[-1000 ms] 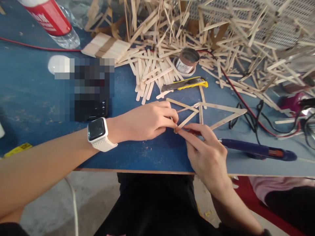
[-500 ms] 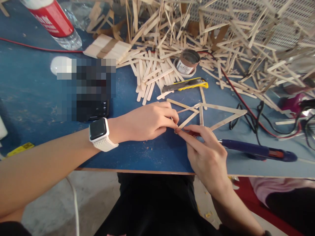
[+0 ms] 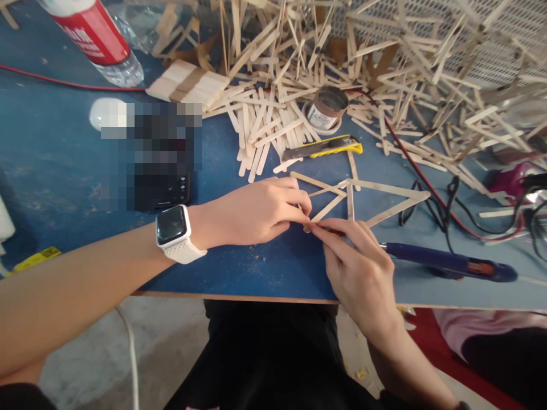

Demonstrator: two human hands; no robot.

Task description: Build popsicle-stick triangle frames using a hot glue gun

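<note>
A flat frame of joined popsicle sticks (image 3: 380,187) lies on the blue table, with triangular openings. At its near left corner, my left hand (image 3: 273,210), with a watch (image 3: 171,225) on the wrist, pinches the stick ends. My right hand (image 3: 359,256) meets it there, thumb and fingers closed on the same corner. The fingertips almost touch and hide the joint itself. Just right of my right hand lies a dark blue glue gun (image 3: 444,259), its nozzle pointing toward the knuckles.
A yellow utility knife (image 3: 325,148) lies beyond the frame. Behind it stand a small round tub (image 3: 322,111) and a big heap of loose popsicle sticks (image 3: 265,125). To the left are a phone (image 3: 171,191), a bundle of sticks (image 3: 188,82) and a bottle (image 3: 100,40). Cables (image 3: 440,208) run at right.
Almost nothing differs. Both hands keep their pinch on the same corner, and the view has shifted very slightly.
</note>
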